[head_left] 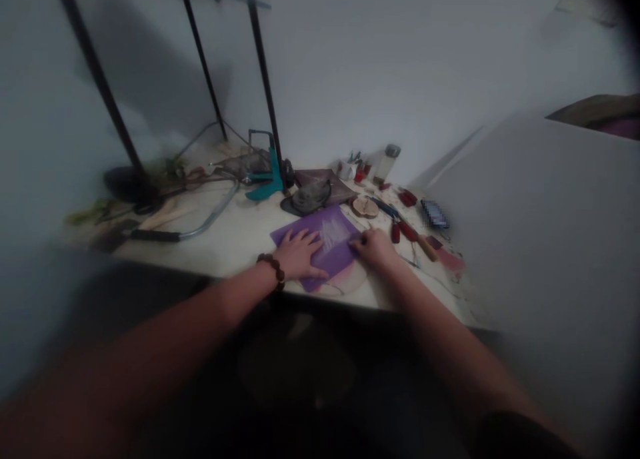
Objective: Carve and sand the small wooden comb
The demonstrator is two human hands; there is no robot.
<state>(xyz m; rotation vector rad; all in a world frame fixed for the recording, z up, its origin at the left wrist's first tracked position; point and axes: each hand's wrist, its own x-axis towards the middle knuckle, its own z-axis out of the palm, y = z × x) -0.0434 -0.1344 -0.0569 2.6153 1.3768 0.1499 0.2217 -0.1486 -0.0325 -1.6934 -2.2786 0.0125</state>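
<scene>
Head view: your left hand (300,254), open with a beaded bracelet (271,268) at the wrist, presses flat on a purple sheet (336,227) lying on the counter (225,232), while your right hand (375,247) curls at its edge, any grip unclear.

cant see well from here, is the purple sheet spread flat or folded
Spread flat: the purple sheet lies open on the table, with the left hand and right hand resting on it and no fold showing.
</scene>
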